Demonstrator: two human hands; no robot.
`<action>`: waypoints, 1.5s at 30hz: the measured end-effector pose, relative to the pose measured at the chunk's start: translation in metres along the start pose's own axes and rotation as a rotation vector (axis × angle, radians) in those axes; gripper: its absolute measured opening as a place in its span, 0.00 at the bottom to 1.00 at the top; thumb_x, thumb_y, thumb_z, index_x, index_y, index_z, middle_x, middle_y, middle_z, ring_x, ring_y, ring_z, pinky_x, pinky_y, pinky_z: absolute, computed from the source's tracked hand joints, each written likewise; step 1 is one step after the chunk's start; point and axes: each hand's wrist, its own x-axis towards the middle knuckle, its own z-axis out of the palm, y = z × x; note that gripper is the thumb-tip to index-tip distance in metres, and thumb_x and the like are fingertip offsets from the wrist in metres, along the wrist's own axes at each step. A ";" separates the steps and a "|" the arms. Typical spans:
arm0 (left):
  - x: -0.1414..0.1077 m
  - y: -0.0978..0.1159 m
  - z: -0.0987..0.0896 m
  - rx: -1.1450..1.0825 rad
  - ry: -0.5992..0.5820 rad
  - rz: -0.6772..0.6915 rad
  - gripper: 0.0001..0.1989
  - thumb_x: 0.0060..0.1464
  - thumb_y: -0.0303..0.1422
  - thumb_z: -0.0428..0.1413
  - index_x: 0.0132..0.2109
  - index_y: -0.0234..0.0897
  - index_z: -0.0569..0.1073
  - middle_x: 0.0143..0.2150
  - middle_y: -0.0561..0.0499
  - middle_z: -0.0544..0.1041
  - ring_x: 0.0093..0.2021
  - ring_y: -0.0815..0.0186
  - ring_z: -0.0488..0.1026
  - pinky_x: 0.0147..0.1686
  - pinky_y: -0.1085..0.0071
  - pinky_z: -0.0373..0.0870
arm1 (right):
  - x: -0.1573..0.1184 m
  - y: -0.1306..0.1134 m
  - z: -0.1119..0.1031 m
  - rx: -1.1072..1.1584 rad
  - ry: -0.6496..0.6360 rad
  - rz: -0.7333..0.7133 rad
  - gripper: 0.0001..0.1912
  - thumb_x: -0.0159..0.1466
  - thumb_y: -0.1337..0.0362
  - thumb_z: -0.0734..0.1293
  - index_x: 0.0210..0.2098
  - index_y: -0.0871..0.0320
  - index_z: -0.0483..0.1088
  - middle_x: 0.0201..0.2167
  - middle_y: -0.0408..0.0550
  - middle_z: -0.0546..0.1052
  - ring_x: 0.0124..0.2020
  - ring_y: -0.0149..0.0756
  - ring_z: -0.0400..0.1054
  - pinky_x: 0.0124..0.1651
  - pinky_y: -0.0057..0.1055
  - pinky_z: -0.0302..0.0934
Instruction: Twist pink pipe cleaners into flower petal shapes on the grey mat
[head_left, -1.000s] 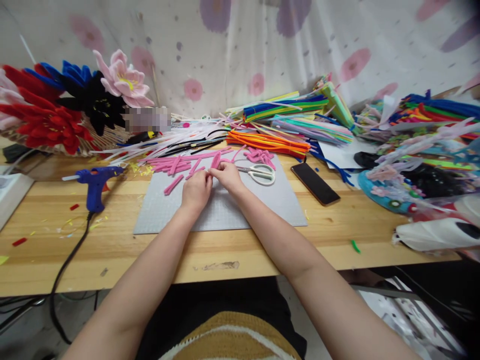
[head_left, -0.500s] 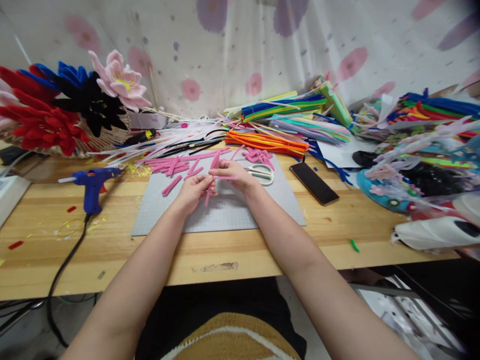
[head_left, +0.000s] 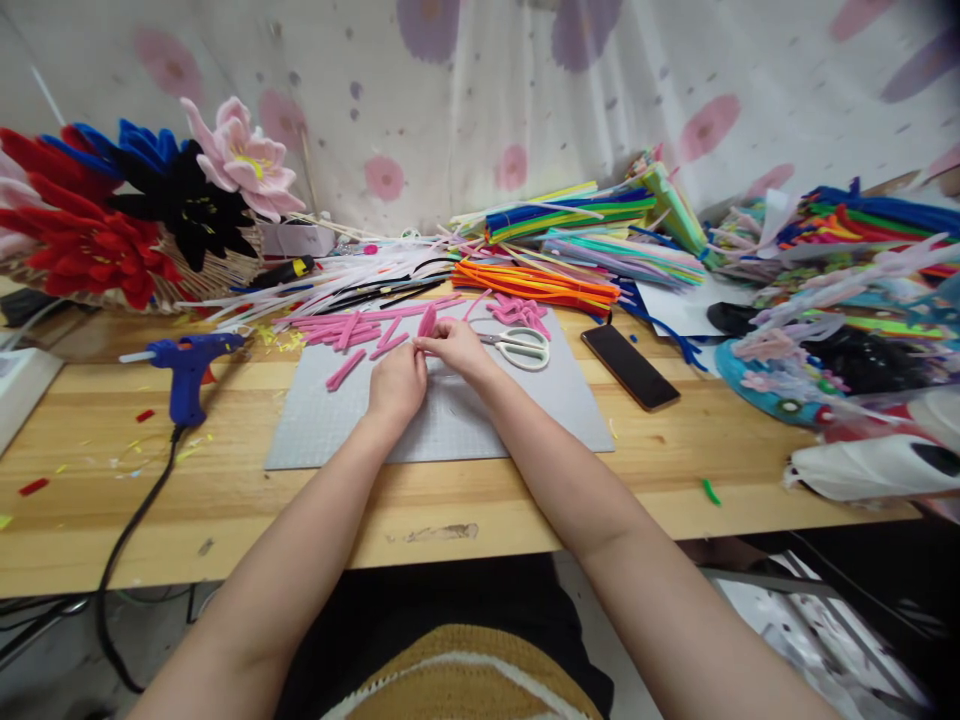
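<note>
Above the grey cutting mat (head_left: 330, 430), my two hands meet around a pink pipe cleaner (head_left: 427, 322), whose bent loop rises beyond the fingertips. My left hand (head_left: 400, 380) is closed on its lower part, back of the hand toward me. With thumb and fingers pressed together, my right hand (head_left: 452, 347) pinches the same piece from the other side. The exact grip and the pipe cleaner's lower ends are hidden. Cut pink pipe cleaners (head_left: 345, 330) lie on the mat to the left. White-handled scissors (head_left: 525, 348) rest beside my right hand, near more bent pink pieces (head_left: 519, 310).
A blue glue gun (head_left: 191, 375) with a black cord stands at left, below fuzzy flowers (head_left: 90, 240). Bundles of coloured pipe cleaners (head_left: 540, 285) line the back. A phone (head_left: 630, 367) lies right of the mat, with cluttered craft pieces (head_left: 817, 350) farther right.
My left hand has turned over so its back now faces me, and both hands are closer together. The pink ends that stuck out sideways and downward are out of sight.
</note>
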 end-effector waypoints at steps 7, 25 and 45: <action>0.004 -0.012 -0.008 -0.923 -0.309 -0.360 0.08 0.52 0.29 0.51 0.26 0.32 0.68 0.21 0.53 0.67 0.19 0.73 0.65 0.25 0.71 0.70 | -0.008 0.001 -0.020 0.450 -0.452 0.059 0.14 0.45 0.60 0.72 0.26 0.63 0.70 0.24 0.42 0.72 0.29 0.26 0.64 0.37 0.26 0.56; 0.004 -0.012 -0.018 -1.125 -0.435 -0.345 0.08 0.47 0.33 0.58 0.30 0.30 0.73 0.23 0.52 0.70 0.22 0.73 0.68 0.27 0.71 0.72 | -0.007 -0.005 -0.008 0.476 -0.247 0.041 0.20 0.40 0.58 0.74 0.16 0.61 0.59 0.13 0.35 0.60 0.19 0.22 0.54 0.26 0.24 0.47; 0.006 -0.024 0.003 -0.650 -0.067 -0.168 0.11 0.53 0.36 0.49 0.29 0.34 0.69 0.23 0.51 0.71 0.20 0.70 0.68 0.25 0.71 0.67 | -0.010 -0.010 -0.014 0.206 -0.335 0.004 0.14 0.46 0.57 0.68 0.26 0.62 0.68 0.22 0.39 0.68 0.24 0.23 0.58 0.27 0.23 0.50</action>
